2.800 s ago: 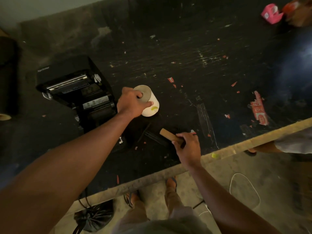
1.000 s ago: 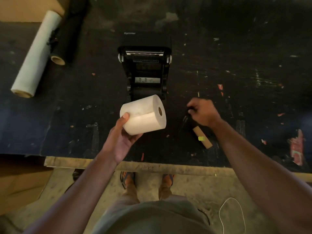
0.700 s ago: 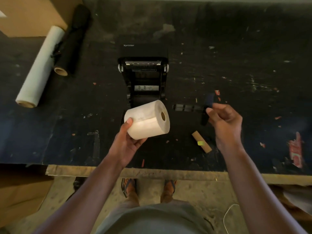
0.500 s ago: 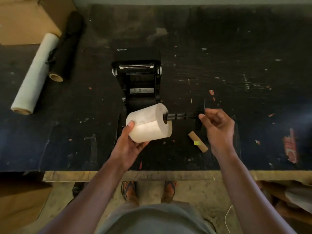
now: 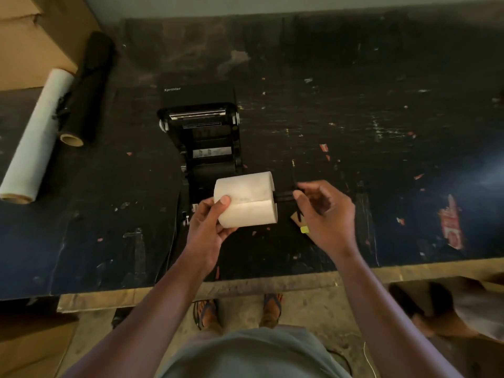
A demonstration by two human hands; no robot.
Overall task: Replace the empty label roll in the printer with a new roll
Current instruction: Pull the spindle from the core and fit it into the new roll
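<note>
The black label printer (image 5: 203,126) stands open on the dark table, its roll bay showing. My left hand (image 5: 208,227) grips a full white label roll (image 5: 246,203), held on its side just in front of the printer. My right hand (image 5: 324,214) pinches the flanged end of a black spindle (image 5: 285,197), which is pushed most of the way into the roll's core from the right. The empty brown cardboard core (image 5: 297,218) lies on the table under my right hand, mostly hidden, with a yellow tag on it.
A white roll (image 5: 35,140) and a black roll (image 5: 87,91) lie at the far left beside cardboard boxes (image 5: 35,36). A red label scrap (image 5: 451,225) sticks to the table at right. The table's front edge (image 5: 245,287) runs above my feet.
My left hand lifted the new roll off the table. My right hand let go of the empty core, took up the black spindle and slid it deeper into the roll's core.
</note>
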